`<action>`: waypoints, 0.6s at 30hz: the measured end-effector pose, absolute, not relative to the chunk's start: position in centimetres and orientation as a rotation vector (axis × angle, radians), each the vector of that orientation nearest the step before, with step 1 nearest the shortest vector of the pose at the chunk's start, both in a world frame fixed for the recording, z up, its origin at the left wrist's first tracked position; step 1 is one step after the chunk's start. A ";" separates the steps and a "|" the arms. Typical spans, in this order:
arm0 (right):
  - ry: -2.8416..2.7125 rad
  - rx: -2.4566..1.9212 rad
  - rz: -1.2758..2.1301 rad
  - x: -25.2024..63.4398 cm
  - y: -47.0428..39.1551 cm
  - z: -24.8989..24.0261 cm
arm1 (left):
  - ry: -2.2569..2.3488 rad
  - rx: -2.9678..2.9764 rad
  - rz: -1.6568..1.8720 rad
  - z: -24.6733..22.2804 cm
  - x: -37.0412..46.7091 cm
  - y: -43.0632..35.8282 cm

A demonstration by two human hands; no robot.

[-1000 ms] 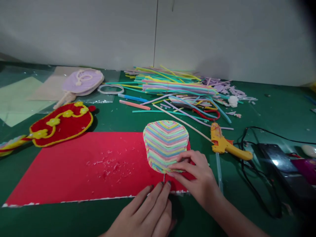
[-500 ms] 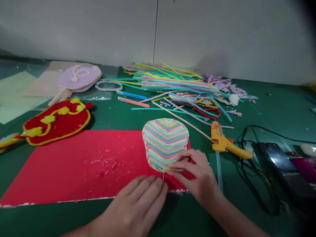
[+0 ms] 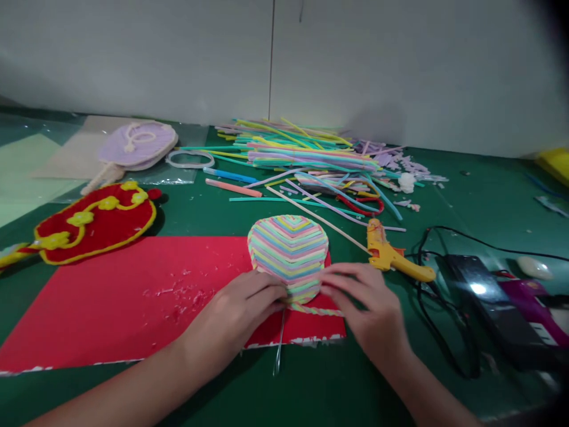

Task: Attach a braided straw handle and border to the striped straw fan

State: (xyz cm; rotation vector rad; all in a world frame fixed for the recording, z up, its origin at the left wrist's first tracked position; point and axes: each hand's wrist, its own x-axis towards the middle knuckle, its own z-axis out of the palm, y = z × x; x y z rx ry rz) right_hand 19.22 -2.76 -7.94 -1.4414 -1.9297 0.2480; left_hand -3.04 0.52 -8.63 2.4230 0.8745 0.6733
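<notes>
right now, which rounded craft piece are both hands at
The multicolour striped piece, between the left hand and right hand; the yellow-edged red piece and plain lavender piece lie farther left.

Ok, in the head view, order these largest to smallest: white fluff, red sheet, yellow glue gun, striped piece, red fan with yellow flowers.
1. Red sheet
2. Striped piece and red fan: too alike to rank; the left hand covers part of the piece
3. Yellow glue gun
4. White fluff

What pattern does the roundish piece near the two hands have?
The roundish piece has V-shaped stripes in pastel pink, yellow, green, blue and purple; see head view.
</notes>
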 end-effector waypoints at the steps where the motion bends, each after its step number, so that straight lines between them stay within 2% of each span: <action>1: -1.864 -1.495 0.194 19.9 -2.8 -7.3 | 0.874 2.424 0.672 -8.8 -3.1 0.5; 7: -1.902 -1.556 0.072 23.1 -2.2 -3.9 | 0.885 2.444 0.705 -9.2 -3.4 0.5; 13: -2.124 -1.502 0.118 24.9 0.3 -5.5 | 0.842 2.624 0.696 -8.2 -3.5 0.2; 18: -2.267 -1.366 0.339 23.4 0.2 -6.0 | 0.878 2.616 0.660 -8.4 -3.4 -0.2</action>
